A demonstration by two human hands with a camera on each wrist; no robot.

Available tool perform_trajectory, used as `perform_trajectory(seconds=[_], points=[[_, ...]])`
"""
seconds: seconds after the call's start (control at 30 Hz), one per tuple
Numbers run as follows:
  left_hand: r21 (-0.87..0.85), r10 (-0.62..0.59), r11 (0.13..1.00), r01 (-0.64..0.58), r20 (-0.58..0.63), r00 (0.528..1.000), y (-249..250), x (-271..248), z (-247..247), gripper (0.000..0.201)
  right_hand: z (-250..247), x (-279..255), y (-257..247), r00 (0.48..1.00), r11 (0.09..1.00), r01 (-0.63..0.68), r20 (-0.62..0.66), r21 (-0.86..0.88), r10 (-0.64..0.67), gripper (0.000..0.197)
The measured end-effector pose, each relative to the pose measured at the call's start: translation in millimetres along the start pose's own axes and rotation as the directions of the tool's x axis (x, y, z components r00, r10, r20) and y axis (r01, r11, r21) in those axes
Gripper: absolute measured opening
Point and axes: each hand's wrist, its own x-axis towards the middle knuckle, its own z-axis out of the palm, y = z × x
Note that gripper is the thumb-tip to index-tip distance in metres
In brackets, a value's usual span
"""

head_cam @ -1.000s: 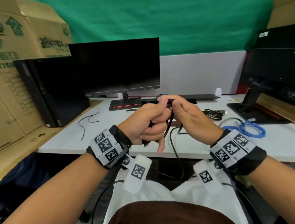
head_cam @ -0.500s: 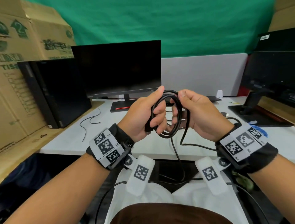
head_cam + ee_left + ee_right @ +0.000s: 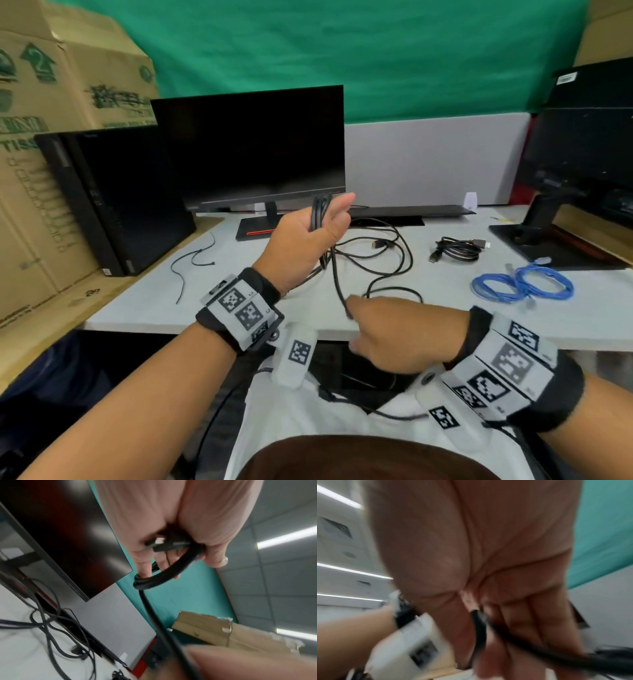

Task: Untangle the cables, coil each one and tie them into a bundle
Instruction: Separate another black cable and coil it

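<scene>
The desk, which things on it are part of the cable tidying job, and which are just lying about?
Part of the job:
- black cable, partly coiled in the left hand, its slack running through the right hand
- blue cable, loosely looped
- small black coiled cable
- thin black ties, probably for bundling

Just lying about:
- monitor
- black computer tower
- cardboard boxes
- second monitor stand

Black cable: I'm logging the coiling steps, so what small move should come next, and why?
Probably bring the right hand up to lay another loop into the left hand. The left hand grips several turns of the black cable, the right hand holds the strand below, and much slack lies uncoiled on the desk.
</scene>
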Motion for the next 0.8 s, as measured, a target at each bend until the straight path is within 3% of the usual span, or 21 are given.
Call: perform_trajectory(seconds=[0.07, 0.1, 0.17, 0.23, 0.3, 0.37, 0.43, 0.5, 0.53, 0.63, 0.67, 0.8], points=[[0.089, 0.021, 0.996, -0.024, 0.041, 0.999, -6, 1, -2, 0.056, -4, -12, -14, 0.992, 0.993, 0.072, 0.114, -0.089, -0.062, 0.026], [0.115, 0.027, 0.993, -0.033, 0.058, 0.998, -8, 2, -2, 0.051, -7, -19, -18, 0.988, 0.989, 0.114, 0.112, -0.097, -0.103, 0.02], [0.205, 0.022, 0.978, -0.037, 0.074, 0.997, -9, 3, -2, 0.039, -21, -32, -21, 0.982, 0.978, 0.186, -0.026, -0.1, -0.189, 0.009], [0.244, -0.005, 0.97, -0.018, 0.09, 0.996, -11, -3, 0, 0.045, -40, -42, -15, 0.942, 0.967, 0.223, -0.228, -0.122, -0.246, 0.01], [0.208, -0.009, 0.978, -0.024, 0.156, 0.988, -8, -10, 1, 0.051, -55, -48, -6, 0.871, 0.953, 0.299, -0.395, -0.048, -0.293, 0.015], [0.127, -0.033, 0.992, -0.005, 0.293, 0.955, -2, -15, 3, 0.069, -60, -45, 4, 0.757, 0.905, 0.423, -0.568, 0.049, -0.323, 0.02], [-0.093, -0.087, 0.986, 0.135, 0.403, 0.911, 4, -15, 6, 0.085, -60, -35, 17, 0.65, 0.884, 0.458, -0.714, 0.094, -0.261, 0.02], [-0.299, -0.107, 0.915, 0.271, 0.47, 0.876, 12, -14, 9, 0.097, -58, -23, 29, 0.566, 0.887, 0.441, -0.809, 0.134, -0.16, 0.024], [-0.363, -0.09, 0.881, 0.303, 0.499, 0.862, 16, -15, 10, 0.097, -55, -17, 34, 0.565, 0.886, 0.428, -0.818, 0.18, -0.106, 0.027], [-0.442, -0.023, 0.836, 0.325, 0.564, 0.826, 27, -18, 12, 0.074, -46, -7, 40, 0.724, 0.836, 0.408, -0.688, 0.366, -0.052, 0.044], [-0.445, -0.021, 0.834, 0.327, 0.566, 0.824, 30, -20, 12, 0.063, -44, -5, 41, 0.751, 0.809, 0.428, -0.656, 0.403, -0.071, 0.05], [-0.444, -0.077, 0.823, 0.354, 0.531, 0.844, 34, -21, 11, 0.047, -47, -5, 39, 0.748, 0.754, 0.471, -0.66, 0.459, -0.066, 0.06]])
